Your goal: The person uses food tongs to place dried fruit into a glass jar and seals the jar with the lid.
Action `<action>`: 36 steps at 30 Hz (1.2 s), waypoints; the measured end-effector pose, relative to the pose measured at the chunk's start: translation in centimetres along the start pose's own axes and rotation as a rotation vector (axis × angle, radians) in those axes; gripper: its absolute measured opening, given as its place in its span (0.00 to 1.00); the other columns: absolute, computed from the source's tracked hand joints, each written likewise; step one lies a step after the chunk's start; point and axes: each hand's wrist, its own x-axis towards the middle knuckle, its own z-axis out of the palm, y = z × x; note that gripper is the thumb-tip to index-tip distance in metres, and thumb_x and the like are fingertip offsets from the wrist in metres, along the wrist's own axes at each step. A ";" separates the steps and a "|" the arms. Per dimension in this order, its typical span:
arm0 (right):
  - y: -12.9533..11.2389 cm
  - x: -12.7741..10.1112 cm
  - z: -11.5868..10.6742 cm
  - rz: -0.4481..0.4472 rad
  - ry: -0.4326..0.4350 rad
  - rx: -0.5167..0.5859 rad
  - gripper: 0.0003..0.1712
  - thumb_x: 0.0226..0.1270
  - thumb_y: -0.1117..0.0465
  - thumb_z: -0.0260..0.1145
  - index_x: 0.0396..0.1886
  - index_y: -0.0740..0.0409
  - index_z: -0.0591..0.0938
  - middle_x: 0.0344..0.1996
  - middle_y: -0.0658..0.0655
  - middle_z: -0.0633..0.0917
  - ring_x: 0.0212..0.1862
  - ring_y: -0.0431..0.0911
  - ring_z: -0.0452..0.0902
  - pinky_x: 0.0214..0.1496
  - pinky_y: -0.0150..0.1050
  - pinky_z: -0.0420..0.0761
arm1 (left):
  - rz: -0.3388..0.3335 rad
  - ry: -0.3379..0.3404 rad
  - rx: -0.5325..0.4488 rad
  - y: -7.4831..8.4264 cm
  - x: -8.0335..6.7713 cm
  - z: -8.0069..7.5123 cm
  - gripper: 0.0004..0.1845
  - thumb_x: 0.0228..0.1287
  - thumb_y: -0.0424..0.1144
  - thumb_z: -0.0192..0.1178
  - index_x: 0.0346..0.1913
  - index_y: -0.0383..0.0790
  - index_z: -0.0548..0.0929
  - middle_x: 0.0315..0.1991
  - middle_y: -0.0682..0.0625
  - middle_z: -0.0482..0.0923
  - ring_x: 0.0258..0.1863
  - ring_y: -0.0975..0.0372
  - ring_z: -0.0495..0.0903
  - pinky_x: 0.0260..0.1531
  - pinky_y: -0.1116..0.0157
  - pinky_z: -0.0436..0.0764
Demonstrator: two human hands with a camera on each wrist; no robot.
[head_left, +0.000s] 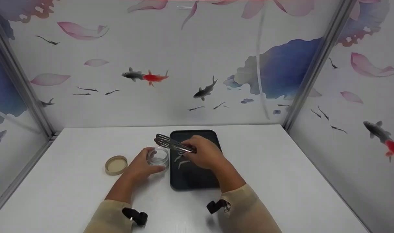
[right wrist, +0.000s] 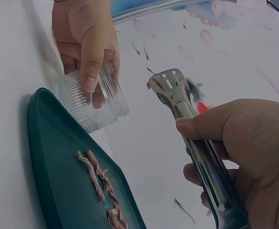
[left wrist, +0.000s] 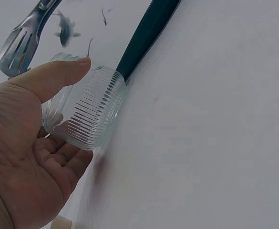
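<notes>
Several thin strips (right wrist: 97, 174) lie in the tray (head_left: 197, 179) — glass jar (head_left: 158, 156) tilted alongside.

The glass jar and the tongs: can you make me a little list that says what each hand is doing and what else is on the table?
left hand: holds the ribbed glass jar beside the tray
right hand: grips metal tongs, tips above the jar
tongs: nothing visibly held in them
tray: dark, with small thin strips lying on it
lid: tan, lying on the table, left of the jar
</notes>
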 end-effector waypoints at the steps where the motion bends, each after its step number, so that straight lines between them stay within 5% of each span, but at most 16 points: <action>1: 0.0 0.0 0.0 -0.009 -0.007 -0.006 0.20 0.73 0.51 0.74 0.63 0.39 0.88 0.45 0.42 0.83 0.43 0.39 0.79 0.49 0.41 0.82 | 0.007 -0.001 0.001 0.0 0.0 0.0 0.57 0.57 0.58 0.80 0.82 0.44 0.60 0.82 0.44 0.68 0.85 0.45 0.61 0.84 0.42 0.60; 17: 0.7 -0.2 0.5 -0.018 -0.094 -0.031 0.19 0.71 0.52 0.74 0.61 0.40 0.89 0.43 0.43 0.83 0.43 0.41 0.79 0.50 0.42 0.82 | 0.028 0.011 0.004 0.0 0.1 0.0 0.56 0.56 0.56 0.81 0.82 0.43 0.61 0.82 0.38 0.65 0.83 0.42 0.63 0.82 0.41 0.64; 24: 1.1 -0.2 0.3 0.002 -0.089 -0.003 0.27 0.69 0.51 0.75 0.67 0.45 0.85 0.48 0.47 0.83 0.44 0.42 0.79 0.53 0.44 0.82 | 0.035 0.020 -0.003 0.1 0.1 0.0 0.54 0.56 0.54 0.81 0.81 0.43 0.63 0.81 0.39 0.66 0.82 0.44 0.66 0.81 0.42 0.65; 36: 1.5 -0.4 -0.3 0.138 -0.068 -0.012 0.40 0.66 0.32 0.75 0.73 0.43 0.81 0.57 0.47 0.85 0.53 0.44 0.81 0.61 0.50 0.84 | 0.006 0.002 -0.008 0.2 0.1 0.1 0.55 0.57 0.54 0.81 0.82 0.42 0.61 0.82 0.43 0.68 0.84 0.45 0.63 0.83 0.43 0.63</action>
